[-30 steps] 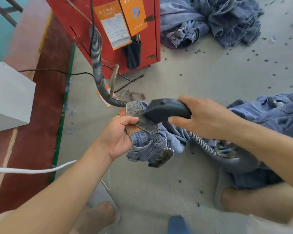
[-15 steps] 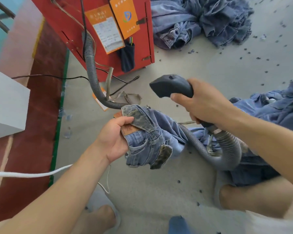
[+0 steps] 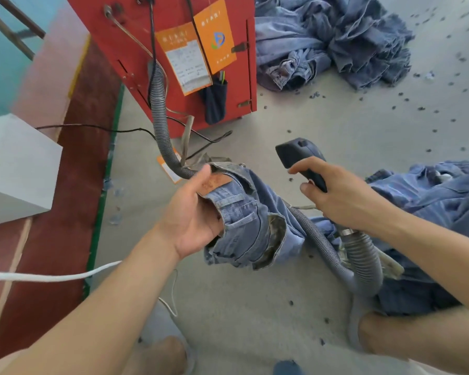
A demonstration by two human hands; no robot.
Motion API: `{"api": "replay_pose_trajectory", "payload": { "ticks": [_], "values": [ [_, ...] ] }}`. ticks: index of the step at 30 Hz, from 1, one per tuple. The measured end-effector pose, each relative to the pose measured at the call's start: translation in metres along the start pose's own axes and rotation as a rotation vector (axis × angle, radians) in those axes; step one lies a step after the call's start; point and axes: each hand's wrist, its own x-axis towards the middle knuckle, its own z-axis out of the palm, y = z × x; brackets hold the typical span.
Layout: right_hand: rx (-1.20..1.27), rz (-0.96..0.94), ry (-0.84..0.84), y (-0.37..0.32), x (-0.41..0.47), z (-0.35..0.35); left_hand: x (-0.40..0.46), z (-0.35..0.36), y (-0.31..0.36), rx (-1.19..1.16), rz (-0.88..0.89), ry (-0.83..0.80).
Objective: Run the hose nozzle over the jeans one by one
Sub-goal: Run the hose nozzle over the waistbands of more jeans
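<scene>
Left hand (image 3: 191,220) clamped on the waistband of a pair of jeans (image 3: 251,223), thumb lying beside the brown patch, denim bunched and hanging just above the grey floor (image 3: 255,307). Behind, a red cabinet (image 3: 179,58) with a ribbed hose (image 3: 160,125) curving down and passing under the jeans. Right hand (image 3: 341,198) wrapped round the handle of the dark nozzle (image 3: 299,155), head lifted clear of the denim and apart from it, more jeans heaped further right (image 3: 431,196).
</scene>
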Motion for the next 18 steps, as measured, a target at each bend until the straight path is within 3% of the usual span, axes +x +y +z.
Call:
{"api": "replay_pose_trajectory", "payload": {
  "ticks": [4, 7, 10, 15, 18],
  "values": [
    [-0.080, -0.135, 0.000, -0.011, -0.010, -0.011, 0.005, -0.001, -0.010, 0.086, 0.001, 0.121],
    [-0.113, -0.227, -0.137, -0.022, -0.028, -0.007, 0.004, -0.002, -0.009, 0.084, -0.015, 0.115],
    [-0.049, -0.128, -0.187, -0.021, -0.014, 0.007, 0.001, 0.002, -0.013, 0.124, 0.007, 0.027],
    [0.207, 0.145, -0.032, -0.002, 0.015, -0.007, -0.002, 0.010, -0.021, 0.216, 0.033, -0.012],
    [0.420, 0.087, -0.076, 0.001, 0.002, -0.020, 0.000, 0.011, -0.016, 0.240, 0.088, 0.037]
  ]
}}
